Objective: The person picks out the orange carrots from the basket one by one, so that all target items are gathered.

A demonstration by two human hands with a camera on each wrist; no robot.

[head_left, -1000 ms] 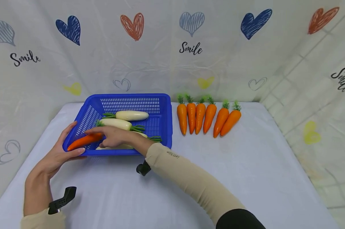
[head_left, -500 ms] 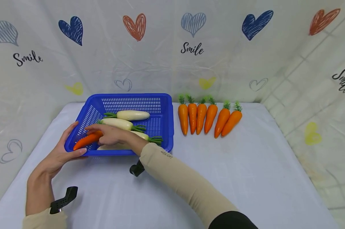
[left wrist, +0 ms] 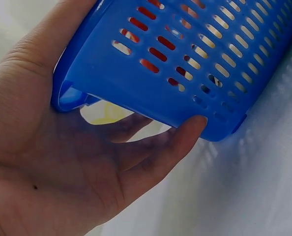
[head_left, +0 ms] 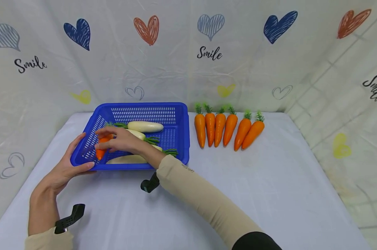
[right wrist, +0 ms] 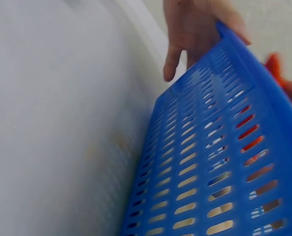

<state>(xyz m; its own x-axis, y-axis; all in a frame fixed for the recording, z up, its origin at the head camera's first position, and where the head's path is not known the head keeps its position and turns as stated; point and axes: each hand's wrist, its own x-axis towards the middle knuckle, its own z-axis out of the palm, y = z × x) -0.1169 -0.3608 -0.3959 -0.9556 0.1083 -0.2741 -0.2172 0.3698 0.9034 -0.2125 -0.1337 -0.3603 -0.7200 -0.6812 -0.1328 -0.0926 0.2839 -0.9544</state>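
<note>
In the head view a blue plastic basket (head_left: pixel 182 139) with slotted walls stands at the left of the table. My left hand (head_left: pixel 61 168) grips its near left corner; in the left wrist view the thumb lies over the rim and fingertips (left wrist: pixel 197 125) touch the outer wall. Inside, my right hand (head_left: pixel 121 140) pinches an orange carrot (head_left: pixel 101 153) near the left wall, its tip pointing down toward me. Several white radishes lie in the basket, among them a far radish (head_left: pixel 145 126) and a near radish (head_left: pixel 127 159); my right hand partly covers the ones between.
Right of the basket, several carrots (head_left: pixel 219 128) lie side by side with green tops away from me. A white cloth (head_left: pixel 238 187) covers the table. Behind hangs a pale curtain (head_left: pixel 172 69) printed with hearts.
The carrot in my right hand has turned from lying slanted to pointing more steeply toward me, shifting right, away from the left corner. My left hand keeps its grip on the basket.
</note>
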